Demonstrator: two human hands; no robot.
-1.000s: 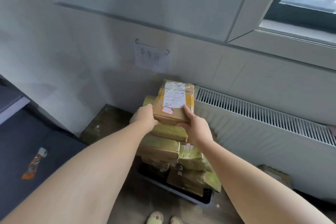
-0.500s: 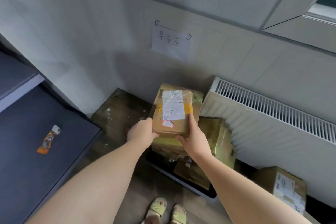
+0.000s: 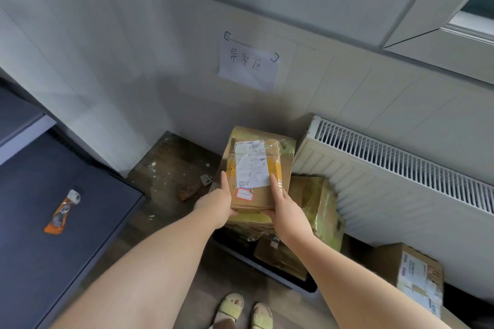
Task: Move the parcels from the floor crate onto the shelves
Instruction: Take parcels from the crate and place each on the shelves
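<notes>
A brown cardboard parcel (image 3: 258,173) with a white label and a small red-edged sticker lies on top of a stack of parcels (image 3: 318,203). My left hand (image 3: 215,204) grips its near left corner, thumb along the side. My right hand (image 3: 284,208) grips the near right corner, thumb on the top face. The stack stands in a black floor crate (image 3: 288,279), whose near rim shows below the parcels. A dark blue shelf (image 3: 53,262) lies at the left.
An orange packet (image 3: 62,211) lies on the shelf. A white radiator (image 3: 401,173) runs along the wall at the right, with a cardboard box (image 3: 417,275) on the floor under it. A paper sign (image 3: 248,64) hangs on the wall. My sandalled feet (image 3: 243,311) stand in front of the crate.
The view has tilted down and closer; the stack now sits lower in view. Both hands keep hold of the top parcel, which has come down with the stack toward the crate.
</notes>
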